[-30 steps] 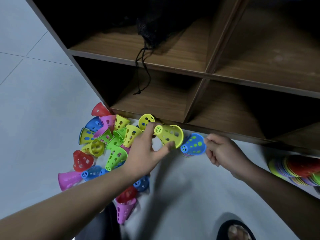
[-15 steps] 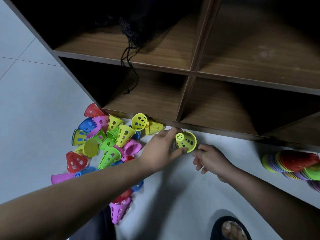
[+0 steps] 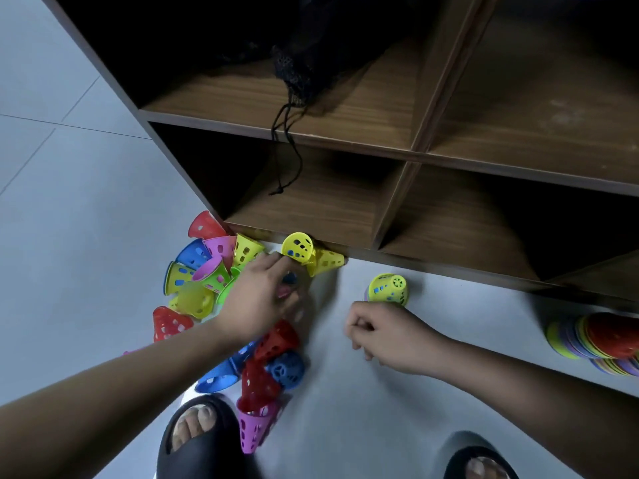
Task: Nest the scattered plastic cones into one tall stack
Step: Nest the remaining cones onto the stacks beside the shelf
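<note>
A short stack (image 3: 388, 288) stands upright on the floor by the shelf base, a yellow-green cone on top of a blue one. My right hand (image 3: 383, 335) rests just in front of it, fingers curled, holding nothing. My left hand (image 3: 264, 295) reaches into the pile of scattered cones (image 3: 211, 271). Its thumb side touches a yellow cone (image 3: 298, 248), and its blurred fingers lie over a pink and a blue cone (image 3: 286, 285); whether they grip one I cannot tell. More red, blue and pink cones (image 3: 266, 371) lie under my left forearm.
A dark wooden shelf unit (image 3: 397, 157) rises right behind the cones, with a black net bag (image 3: 304, 63) and its cord hanging from a compartment. A leaning stack of flat coloured discs (image 3: 598, 340) sits at the right. My two sandalled feet (image 3: 197, 440) are at the bottom edge.
My left hand set the yellow-green cone onto the blue one and went back left into the pile. My right hand let go of the stack and drew back toward me.
</note>
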A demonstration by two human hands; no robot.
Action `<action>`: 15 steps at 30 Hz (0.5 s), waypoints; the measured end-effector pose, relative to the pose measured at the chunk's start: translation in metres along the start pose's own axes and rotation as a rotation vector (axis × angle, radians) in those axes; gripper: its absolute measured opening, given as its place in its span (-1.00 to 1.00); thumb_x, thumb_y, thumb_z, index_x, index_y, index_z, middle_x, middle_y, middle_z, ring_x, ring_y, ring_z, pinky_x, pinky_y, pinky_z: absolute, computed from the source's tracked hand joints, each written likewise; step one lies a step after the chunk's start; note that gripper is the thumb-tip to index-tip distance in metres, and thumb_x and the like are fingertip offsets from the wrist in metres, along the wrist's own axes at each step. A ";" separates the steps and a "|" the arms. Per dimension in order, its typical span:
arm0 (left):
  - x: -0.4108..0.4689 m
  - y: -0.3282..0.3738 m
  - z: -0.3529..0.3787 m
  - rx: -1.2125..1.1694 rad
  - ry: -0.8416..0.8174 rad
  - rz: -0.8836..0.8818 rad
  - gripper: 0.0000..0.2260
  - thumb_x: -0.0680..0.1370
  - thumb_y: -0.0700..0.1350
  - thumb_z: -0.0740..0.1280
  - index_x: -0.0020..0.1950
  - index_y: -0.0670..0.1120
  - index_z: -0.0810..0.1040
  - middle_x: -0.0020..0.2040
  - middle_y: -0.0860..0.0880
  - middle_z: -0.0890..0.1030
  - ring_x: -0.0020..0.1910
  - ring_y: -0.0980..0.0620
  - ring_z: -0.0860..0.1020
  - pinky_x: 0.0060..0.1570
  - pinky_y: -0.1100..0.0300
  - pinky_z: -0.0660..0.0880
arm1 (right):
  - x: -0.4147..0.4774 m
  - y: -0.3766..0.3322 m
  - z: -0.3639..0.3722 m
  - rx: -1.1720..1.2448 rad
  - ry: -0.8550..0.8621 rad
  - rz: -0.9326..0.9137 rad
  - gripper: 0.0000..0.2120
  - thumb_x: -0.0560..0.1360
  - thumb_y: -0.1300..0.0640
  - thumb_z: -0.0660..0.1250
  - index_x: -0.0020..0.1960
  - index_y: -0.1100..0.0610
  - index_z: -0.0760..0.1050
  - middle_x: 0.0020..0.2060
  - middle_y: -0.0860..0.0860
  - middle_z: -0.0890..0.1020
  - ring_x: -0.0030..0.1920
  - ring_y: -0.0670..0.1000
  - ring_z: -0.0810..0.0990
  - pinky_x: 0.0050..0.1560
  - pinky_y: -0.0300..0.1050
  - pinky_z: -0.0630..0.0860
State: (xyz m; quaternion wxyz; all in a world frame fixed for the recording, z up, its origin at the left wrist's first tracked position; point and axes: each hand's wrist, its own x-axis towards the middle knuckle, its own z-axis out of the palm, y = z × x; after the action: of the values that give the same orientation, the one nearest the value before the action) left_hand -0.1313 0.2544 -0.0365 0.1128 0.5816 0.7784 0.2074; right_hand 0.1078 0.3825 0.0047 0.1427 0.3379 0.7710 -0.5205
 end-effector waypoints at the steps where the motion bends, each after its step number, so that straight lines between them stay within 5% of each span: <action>1: -0.001 -0.008 -0.006 0.024 0.002 -0.019 -0.71 0.51 -0.02 0.51 0.20 -0.01 0.61 0.05 0.02 0.58 0.05 -0.05 0.49 0.01 0.01 0.48 | 0.007 -0.008 0.003 -0.042 0.030 -0.059 -0.90 0.60 0.12 0.29 -0.09 0.04 0.52 -0.21 0.01 0.68 -0.25 0.00 0.70 -0.26 -0.01 0.58; 6: -0.002 -0.043 -0.021 0.122 -0.008 -0.045 -0.62 0.52 0.02 0.56 0.29 0.02 0.57 0.15 0.03 0.61 0.08 -0.07 0.49 0.00 -0.02 0.49 | 0.054 -0.038 0.015 -0.404 0.230 -0.313 -0.95 0.62 0.02 0.27 0.00 -0.03 0.43 -0.09 -0.07 0.58 -0.09 0.12 0.61 -0.09 0.10 0.60; 15: 0.004 -0.061 -0.013 0.199 -0.092 -0.041 -0.61 0.67 0.15 0.34 0.46 0.05 0.51 0.27 0.04 0.59 0.18 -0.06 0.48 0.11 0.01 0.47 | 0.110 -0.074 0.022 -1.034 0.330 -0.237 -0.60 0.63 0.22 0.31 0.43 0.07 0.34 0.22 0.10 0.55 -0.05 0.29 0.71 -0.28 0.03 0.35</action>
State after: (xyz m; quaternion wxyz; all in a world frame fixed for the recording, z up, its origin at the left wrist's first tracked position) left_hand -0.1907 0.2413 -0.0525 0.0943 0.5827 0.8009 0.1002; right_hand -0.0250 0.3870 -0.0148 0.1076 0.2119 0.9710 -0.0270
